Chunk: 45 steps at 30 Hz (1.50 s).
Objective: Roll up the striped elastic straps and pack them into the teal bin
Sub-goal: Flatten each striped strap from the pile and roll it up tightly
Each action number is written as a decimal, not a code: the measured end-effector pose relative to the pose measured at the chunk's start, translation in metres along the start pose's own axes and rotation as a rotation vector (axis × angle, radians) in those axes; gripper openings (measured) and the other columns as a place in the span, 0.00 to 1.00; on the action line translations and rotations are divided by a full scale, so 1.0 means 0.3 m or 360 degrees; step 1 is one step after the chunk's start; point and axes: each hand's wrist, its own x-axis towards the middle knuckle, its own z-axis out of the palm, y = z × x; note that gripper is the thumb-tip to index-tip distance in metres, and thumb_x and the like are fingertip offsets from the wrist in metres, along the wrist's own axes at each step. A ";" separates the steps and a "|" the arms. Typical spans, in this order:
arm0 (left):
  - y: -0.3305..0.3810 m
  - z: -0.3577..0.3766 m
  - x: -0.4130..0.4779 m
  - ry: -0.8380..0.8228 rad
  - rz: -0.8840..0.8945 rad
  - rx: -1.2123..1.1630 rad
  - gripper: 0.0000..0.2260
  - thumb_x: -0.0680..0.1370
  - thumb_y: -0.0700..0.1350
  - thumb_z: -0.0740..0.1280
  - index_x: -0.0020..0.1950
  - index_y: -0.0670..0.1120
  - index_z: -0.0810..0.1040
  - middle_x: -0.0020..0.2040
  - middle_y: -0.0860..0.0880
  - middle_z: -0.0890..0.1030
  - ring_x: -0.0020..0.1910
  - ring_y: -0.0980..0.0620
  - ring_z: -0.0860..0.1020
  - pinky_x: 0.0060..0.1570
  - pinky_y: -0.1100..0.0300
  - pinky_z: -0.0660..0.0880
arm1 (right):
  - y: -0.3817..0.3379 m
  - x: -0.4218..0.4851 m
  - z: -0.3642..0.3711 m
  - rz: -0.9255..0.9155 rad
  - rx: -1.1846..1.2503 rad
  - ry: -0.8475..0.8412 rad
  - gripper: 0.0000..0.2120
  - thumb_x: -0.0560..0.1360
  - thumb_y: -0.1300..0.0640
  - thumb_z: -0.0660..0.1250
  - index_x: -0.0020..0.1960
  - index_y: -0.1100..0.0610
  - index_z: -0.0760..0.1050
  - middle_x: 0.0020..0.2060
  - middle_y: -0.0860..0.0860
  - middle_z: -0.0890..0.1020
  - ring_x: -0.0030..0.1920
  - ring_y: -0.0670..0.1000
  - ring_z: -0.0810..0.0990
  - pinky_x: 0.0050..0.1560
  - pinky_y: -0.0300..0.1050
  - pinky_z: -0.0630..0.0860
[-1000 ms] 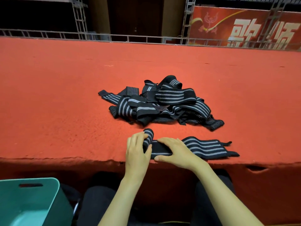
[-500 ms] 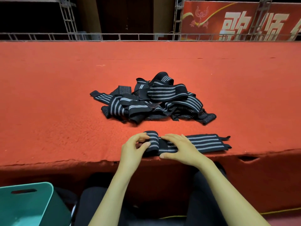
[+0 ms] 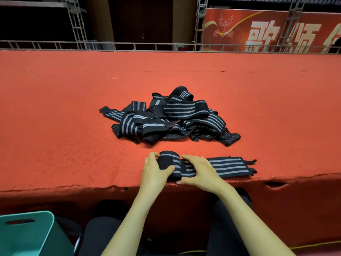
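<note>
A black strap with grey stripes lies along the near edge of the red carpeted platform. Its left end is wound into a thick roll. My left hand grips that roll, thumb on its near side and fingers over its far side. My right hand holds the roll from the right and lies over the flat part of the strap. A loose heap of several more striped straps sits just beyond. The teal bin stands at the lower left, below the platform.
The platform's torn front edge runs just under my hands, with my dark-clothed knees below it. A metal truss rail and a red banner close off the far side. A yellow cable lies on the floor at lower right.
The roll has grown thicker and moved right along the strap, so the flat tail is shorter. Both hands moved with it and now grip it.
</note>
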 end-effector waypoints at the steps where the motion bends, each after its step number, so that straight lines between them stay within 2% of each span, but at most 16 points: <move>1: 0.004 -0.001 -0.001 0.0001 0.0010 -0.0022 0.20 0.71 0.46 0.72 0.58 0.47 0.67 0.57 0.50 0.70 0.53 0.54 0.69 0.52 0.60 0.66 | -0.003 0.001 -0.002 0.0003 0.0021 -0.0004 0.44 0.65 0.39 0.74 0.75 0.46 0.58 0.70 0.43 0.67 0.70 0.45 0.62 0.75 0.50 0.53; 7: -0.022 -0.074 0.018 0.0137 -0.0034 -0.0250 0.19 0.70 0.39 0.72 0.56 0.47 0.68 0.56 0.50 0.71 0.54 0.51 0.72 0.50 0.60 0.68 | -0.065 0.063 0.021 -0.0073 0.0257 -0.0139 0.47 0.65 0.42 0.77 0.76 0.41 0.54 0.68 0.44 0.69 0.69 0.46 0.63 0.72 0.47 0.59; 10: -0.048 -0.131 0.019 0.0289 0.0018 -0.0146 0.19 0.70 0.38 0.72 0.55 0.48 0.67 0.55 0.50 0.70 0.51 0.52 0.71 0.47 0.63 0.65 | -0.136 0.120 0.074 -0.0136 0.0172 -0.0177 0.47 0.63 0.34 0.74 0.76 0.44 0.57 0.69 0.44 0.69 0.69 0.47 0.64 0.72 0.49 0.61; 13: -0.065 -0.145 0.018 0.0395 0.0089 -0.0059 0.20 0.68 0.39 0.73 0.54 0.49 0.68 0.53 0.51 0.72 0.50 0.54 0.70 0.46 0.64 0.64 | -0.166 0.165 0.121 -0.0184 0.0076 -0.0169 0.49 0.59 0.25 0.68 0.74 0.41 0.58 0.65 0.43 0.74 0.65 0.47 0.70 0.67 0.53 0.66; 16: -0.064 -0.125 0.020 0.0414 0.0123 -0.0015 0.19 0.67 0.41 0.74 0.53 0.49 0.70 0.51 0.52 0.72 0.51 0.50 0.71 0.49 0.57 0.67 | -0.154 0.160 0.105 -0.0211 0.0118 -0.0187 0.43 0.62 0.32 0.72 0.73 0.41 0.61 0.64 0.44 0.75 0.64 0.48 0.70 0.67 0.52 0.65; 19: -0.049 -0.089 0.018 0.0444 0.0221 0.0087 0.18 0.68 0.39 0.74 0.54 0.46 0.72 0.51 0.53 0.70 0.51 0.51 0.67 0.47 0.63 0.61 | -0.145 0.142 0.068 -0.0256 0.0153 -0.0238 0.37 0.67 0.42 0.75 0.72 0.44 0.64 0.63 0.45 0.76 0.62 0.46 0.69 0.63 0.42 0.64; 21: -0.037 -0.067 0.013 0.0455 0.0311 0.0148 0.18 0.68 0.38 0.73 0.56 0.44 0.73 0.53 0.53 0.70 0.51 0.52 0.64 0.45 0.66 0.58 | -0.136 0.139 0.049 -0.0245 0.0141 -0.0278 0.36 0.67 0.42 0.75 0.71 0.46 0.66 0.63 0.44 0.75 0.63 0.45 0.69 0.63 0.41 0.64; 24: -0.026 -0.048 0.019 0.0389 0.0389 0.0155 0.18 0.69 0.40 0.73 0.57 0.45 0.74 0.56 0.53 0.72 0.52 0.54 0.63 0.48 0.67 0.59 | -0.087 0.132 0.015 -0.0179 0.0049 -0.0336 0.38 0.66 0.38 0.73 0.71 0.49 0.67 0.66 0.44 0.73 0.67 0.46 0.68 0.69 0.47 0.64; 28: -0.011 -0.050 0.022 0.0175 0.0420 -0.0024 0.18 0.69 0.50 0.75 0.57 0.54 0.75 0.56 0.61 0.70 0.56 0.60 0.62 0.52 0.74 0.60 | -0.021 0.086 -0.037 -0.0059 0.0089 -0.0309 0.39 0.67 0.40 0.75 0.73 0.50 0.66 0.70 0.44 0.69 0.70 0.44 0.64 0.70 0.39 0.59; 30: 0.002 -0.049 0.017 0.0021 0.0398 -0.0110 0.15 0.72 0.54 0.71 0.58 0.58 0.76 0.58 0.65 0.70 0.58 0.63 0.62 0.56 0.75 0.58 | 0.002 0.065 -0.050 -0.0015 0.0162 -0.0280 0.41 0.66 0.41 0.75 0.74 0.47 0.61 0.71 0.44 0.67 0.70 0.43 0.64 0.70 0.39 0.59; 32: 0.015 -0.042 0.023 -0.0093 0.0367 -0.0135 0.09 0.78 0.53 0.64 0.57 0.60 0.77 0.60 0.64 0.72 0.61 0.62 0.63 0.58 0.73 0.56 | 0.011 0.053 -0.054 0.0011 0.0214 -0.0266 0.48 0.65 0.41 0.76 0.77 0.43 0.53 0.70 0.44 0.67 0.70 0.44 0.64 0.71 0.41 0.61; 35: 0.023 -0.034 0.038 -0.0217 0.0325 -0.0359 0.12 0.80 0.42 0.61 0.54 0.59 0.78 0.58 0.62 0.77 0.61 0.61 0.72 0.60 0.71 0.63 | 0.018 0.041 -0.058 0.0024 0.0276 -0.0249 0.54 0.62 0.39 0.76 0.75 0.35 0.43 0.70 0.45 0.68 0.70 0.44 0.65 0.71 0.45 0.62; 38: 0.021 -0.022 0.038 -0.0326 0.0242 -0.0607 0.17 0.74 0.31 0.65 0.52 0.53 0.79 0.61 0.55 0.77 0.60 0.60 0.75 0.57 0.72 0.69 | 0.026 0.023 -0.069 0.0017 0.0320 -0.0236 0.50 0.63 0.34 0.73 0.72 0.28 0.42 0.70 0.44 0.67 0.70 0.43 0.64 0.71 0.47 0.62; 40: 0.019 -0.012 0.045 -0.0250 0.0132 -0.0675 0.18 0.71 0.30 0.69 0.52 0.52 0.78 0.62 0.50 0.75 0.58 0.57 0.76 0.53 0.69 0.72 | 0.035 0.017 -0.069 0.0034 0.0334 -0.0210 0.46 0.65 0.34 0.72 0.72 0.27 0.45 0.70 0.43 0.68 0.70 0.43 0.64 0.72 0.47 0.62; 43: 0.012 -0.014 0.062 -0.0120 -0.0109 -0.0414 0.21 0.68 0.40 0.76 0.56 0.52 0.72 0.58 0.51 0.71 0.54 0.53 0.74 0.50 0.62 0.71 | 0.046 0.017 -0.057 -0.0001 0.0253 -0.0152 0.41 0.67 0.34 0.70 0.71 0.26 0.48 0.70 0.41 0.68 0.70 0.43 0.64 0.72 0.49 0.62; 45: 0.009 -0.022 0.063 -0.0194 -0.0258 -0.0400 0.23 0.67 0.47 0.77 0.57 0.52 0.72 0.54 0.51 0.76 0.49 0.54 0.77 0.45 0.62 0.72 | 0.051 0.019 -0.051 -0.0017 0.0241 -0.0149 0.40 0.65 0.33 0.70 0.71 0.27 0.52 0.70 0.39 0.68 0.71 0.42 0.63 0.72 0.50 0.63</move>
